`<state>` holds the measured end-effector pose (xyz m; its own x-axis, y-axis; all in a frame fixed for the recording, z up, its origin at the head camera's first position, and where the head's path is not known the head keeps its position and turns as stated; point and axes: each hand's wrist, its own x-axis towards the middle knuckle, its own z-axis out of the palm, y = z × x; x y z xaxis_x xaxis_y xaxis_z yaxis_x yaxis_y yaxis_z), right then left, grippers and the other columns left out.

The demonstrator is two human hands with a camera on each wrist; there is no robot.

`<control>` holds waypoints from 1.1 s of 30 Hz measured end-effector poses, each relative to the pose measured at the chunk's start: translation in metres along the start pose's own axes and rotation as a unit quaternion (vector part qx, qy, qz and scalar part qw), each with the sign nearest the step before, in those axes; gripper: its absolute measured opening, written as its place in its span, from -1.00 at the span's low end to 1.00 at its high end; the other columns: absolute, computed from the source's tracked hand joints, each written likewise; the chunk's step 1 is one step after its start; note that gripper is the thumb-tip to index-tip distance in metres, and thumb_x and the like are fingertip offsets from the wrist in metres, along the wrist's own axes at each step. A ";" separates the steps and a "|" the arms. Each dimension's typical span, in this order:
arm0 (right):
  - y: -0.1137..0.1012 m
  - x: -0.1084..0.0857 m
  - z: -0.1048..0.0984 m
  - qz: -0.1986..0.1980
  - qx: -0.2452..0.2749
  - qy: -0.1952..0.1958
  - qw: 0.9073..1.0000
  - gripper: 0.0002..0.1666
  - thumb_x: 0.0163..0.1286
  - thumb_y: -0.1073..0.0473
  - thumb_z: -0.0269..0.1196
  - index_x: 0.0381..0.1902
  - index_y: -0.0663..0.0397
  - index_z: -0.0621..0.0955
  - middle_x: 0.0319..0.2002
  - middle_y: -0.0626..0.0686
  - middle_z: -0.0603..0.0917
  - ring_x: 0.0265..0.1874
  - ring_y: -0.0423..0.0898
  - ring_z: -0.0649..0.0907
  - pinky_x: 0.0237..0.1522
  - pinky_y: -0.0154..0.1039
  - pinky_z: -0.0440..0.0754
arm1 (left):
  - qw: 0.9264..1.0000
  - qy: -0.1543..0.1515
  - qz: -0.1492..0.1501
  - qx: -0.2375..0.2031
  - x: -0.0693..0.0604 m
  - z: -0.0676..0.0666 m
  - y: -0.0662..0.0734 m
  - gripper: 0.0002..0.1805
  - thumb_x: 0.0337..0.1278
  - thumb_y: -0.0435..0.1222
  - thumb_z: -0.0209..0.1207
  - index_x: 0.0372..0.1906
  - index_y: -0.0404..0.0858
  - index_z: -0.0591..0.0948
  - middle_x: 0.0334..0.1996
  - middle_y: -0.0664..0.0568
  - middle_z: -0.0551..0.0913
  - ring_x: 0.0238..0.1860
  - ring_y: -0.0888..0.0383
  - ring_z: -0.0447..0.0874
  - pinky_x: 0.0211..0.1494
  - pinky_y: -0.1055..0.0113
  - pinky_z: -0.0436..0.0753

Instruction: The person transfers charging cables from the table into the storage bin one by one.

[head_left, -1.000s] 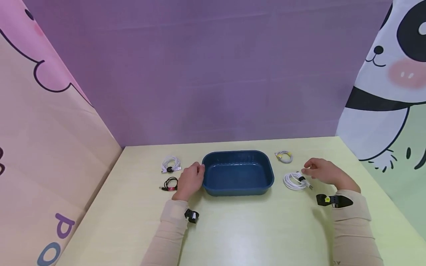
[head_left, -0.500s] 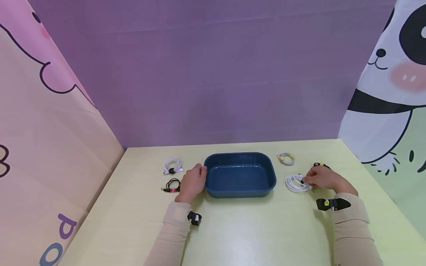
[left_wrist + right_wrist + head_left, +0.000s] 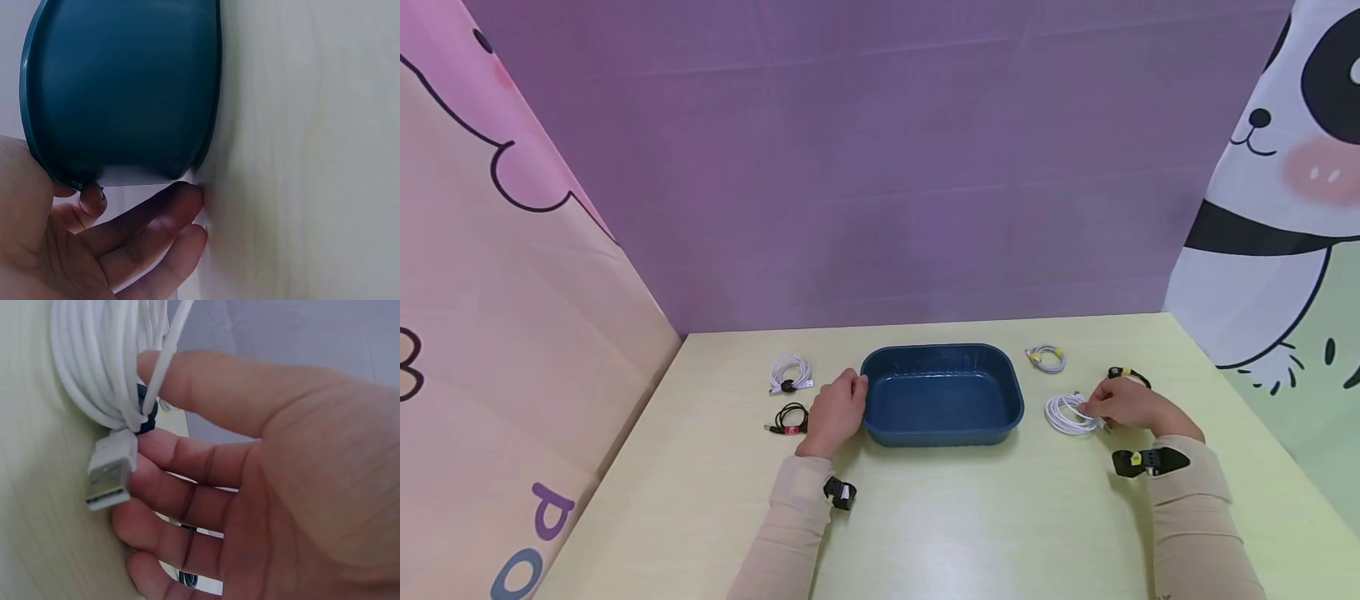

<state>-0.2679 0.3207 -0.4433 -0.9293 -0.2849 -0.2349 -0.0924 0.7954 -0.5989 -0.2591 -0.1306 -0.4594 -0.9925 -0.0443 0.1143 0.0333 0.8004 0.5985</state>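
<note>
A dark blue plastic basin [image 3: 942,437] stands mid-table. My left hand [image 3: 835,412] grips its left side; in the left wrist view the basin's end wall [image 3: 125,94] shows, with the fingers below it and the thumb at the rim. On the basin's right lies a coiled white USB cable [image 3: 1066,422]. With thumb and forefinger my right hand [image 3: 1138,405] pinches this coil near its black tie [image 3: 147,409]. Close up, the metal USB plug [image 3: 109,481] hangs beside the other fingers. The coil appears to be still on or close to the tabletop.
Behind the white coil lies a smaller white cable with yellow parts [image 3: 1047,358]. A black cable [image 3: 1129,374] is partly hidden behind the right hand. Left of the basin are a white coiled cable [image 3: 790,373] and a black one with a red tag [image 3: 790,419]. A purple wall [image 3: 880,167] backs the table.
My right hand has moved down and slightly left onto the white USB cable and now pinches it. The black cable behind that hand has come into view. The left hand stays at the basin.
</note>
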 end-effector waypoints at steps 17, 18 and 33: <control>-0.002 0.000 0.002 0.013 0.005 0.007 1.000 -0.71 0.35 0.07 0.34 -0.36 0.22 0.60 -0.56 -0.09 0.51 -0.53 -0.15 0.43 -0.45 -0.29 0.36 | 1.000 0.003 0.007 -0.013 -0.001 0.000 -0.001 -0.63 0.60 -0.10 -0.06 -0.42 -0.18 0.42 -0.61 0.06 0.33 -0.58 0.04 0.41 -0.49 0.29 0.26; -0.002 0.000 0.002 0.016 0.003 0.007 1.000 -0.70 0.35 0.07 0.34 -0.36 0.22 0.60 -0.55 -0.09 0.51 -0.53 -0.14 0.43 -0.45 -0.29 0.36 | 1.000 0.003 0.008 -0.014 -0.001 0.001 -0.001 -0.63 0.60 -0.11 -0.06 -0.42 -0.18 0.42 -0.61 0.05 0.34 -0.58 0.05 0.41 -0.50 0.29 0.26; -0.001 -0.001 0.000 0.011 -0.002 0.019 1.000 -0.70 0.35 0.05 0.35 -0.41 0.18 0.62 -0.63 -0.11 0.50 -0.55 -0.16 0.43 -0.48 -0.30 0.35 | 1.000 -0.014 -0.013 -0.023 -0.002 0.000 0.001 -0.71 0.62 -0.09 -0.07 -0.07 -0.23 0.50 -0.45 -0.05 0.58 -0.50 0.02 0.52 -0.45 0.28 0.38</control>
<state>-0.2671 0.3201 -0.4426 -0.9444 -0.2457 -0.2186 -0.0723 0.8035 -0.5909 -0.2573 -0.1301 -0.4590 -0.9959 -0.0475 0.0776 0.0129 0.7704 0.6375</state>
